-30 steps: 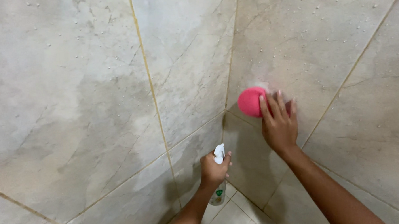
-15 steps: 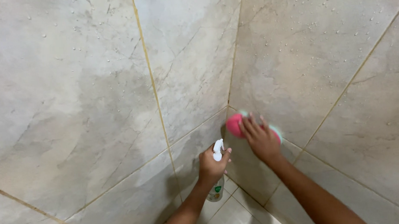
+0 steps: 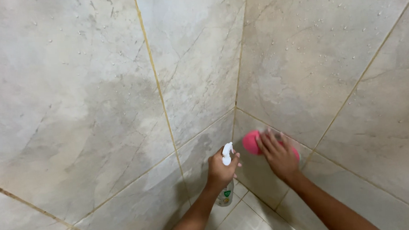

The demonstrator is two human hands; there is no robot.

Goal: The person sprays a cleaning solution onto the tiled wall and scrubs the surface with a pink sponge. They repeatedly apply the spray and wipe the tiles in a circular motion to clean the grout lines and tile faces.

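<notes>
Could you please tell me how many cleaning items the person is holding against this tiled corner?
2: a white spray bottle in the left hand, and a pink scrubber under the right hand on the wall.
</notes>
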